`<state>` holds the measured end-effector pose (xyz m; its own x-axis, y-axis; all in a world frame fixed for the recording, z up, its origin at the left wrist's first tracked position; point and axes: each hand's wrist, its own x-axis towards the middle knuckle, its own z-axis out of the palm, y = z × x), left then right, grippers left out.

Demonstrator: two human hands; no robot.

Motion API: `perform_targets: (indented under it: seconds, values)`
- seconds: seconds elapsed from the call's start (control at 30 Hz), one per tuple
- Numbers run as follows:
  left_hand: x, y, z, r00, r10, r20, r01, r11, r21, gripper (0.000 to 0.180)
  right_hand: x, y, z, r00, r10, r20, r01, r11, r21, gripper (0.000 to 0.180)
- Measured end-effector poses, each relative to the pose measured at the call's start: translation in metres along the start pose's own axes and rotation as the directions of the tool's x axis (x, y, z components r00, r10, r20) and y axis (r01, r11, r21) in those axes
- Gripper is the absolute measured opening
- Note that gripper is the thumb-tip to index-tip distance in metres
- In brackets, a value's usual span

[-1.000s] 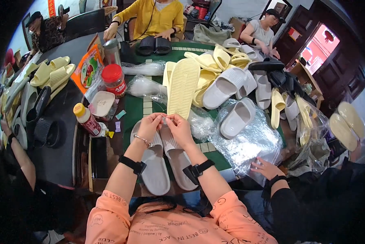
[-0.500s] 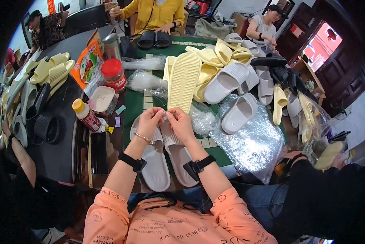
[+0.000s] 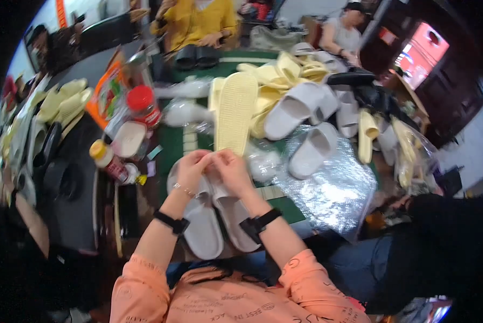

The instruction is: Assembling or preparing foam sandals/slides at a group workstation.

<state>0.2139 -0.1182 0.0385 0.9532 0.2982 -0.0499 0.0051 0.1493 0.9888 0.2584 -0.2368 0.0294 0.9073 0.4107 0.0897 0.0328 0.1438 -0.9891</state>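
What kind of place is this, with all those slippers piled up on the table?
Probably a small workshop where slippers are sorted or packed by hand. A heap of yellow slippers and white slippers covers the green table, clear plastic bags lie spread out, and other people sit working around it.

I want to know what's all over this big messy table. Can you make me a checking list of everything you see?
surface: green table, crowded.
job's things: pair of grey slides side by side under both hands.
clutter: yellow sole upside down; heap of white and yellow slides; red-lidded jar; yellow-capped bottle; clear plastic bags.
hands: left hand and right hand pinched together over the grey slides' toe ends; what they pinch is hidden.
cables: nothing seen.
surroundings: other people seated around the table.
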Motion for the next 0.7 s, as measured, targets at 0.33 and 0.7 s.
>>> perform_targets:
  seconds: [0.33,0.7]
  values:
    - [0.007,-0.034,-0.024,0.988,0.105,-0.11,-0.115,0.989,-0.091,0.011,-0.012,-0.013,0.014,0.992,-0.123,0.026,0.121,0.88,-0.459,0.018]
    - [0.009,-0.021,-0.017,0.99,-0.01,-0.141,-0.022,0.976,-0.218,0.009,-0.076,-0.095,-0.024,0.964,0.161,0.21,-0.006,0.807,-0.591,0.024]
